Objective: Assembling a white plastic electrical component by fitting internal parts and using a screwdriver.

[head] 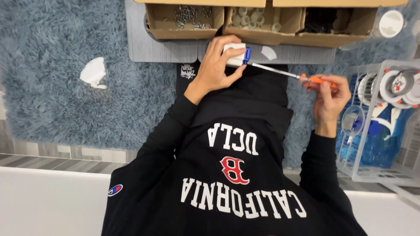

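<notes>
My left hand (217, 65) grips a small white block with a blue end piece (238, 54), held above my lap near the grey mat. My right hand (329, 94) holds an orange-handled screwdriver (318, 80). Its metal shaft (273, 70) runs up and left, and its tip meets the blue end of the white block. Both arms are in black sleeves, and a black sweatshirt with white lettering fills the lower middle of the view.
Three open cardboard boxes (262, 37) stand along the top: screws on the left, white rings in the middle, dark parts on the right. A white wire basket (372, 131) with round white parts and blue pieces stands at right. A white scrap (94, 72) lies on the blue shaggy rug.
</notes>
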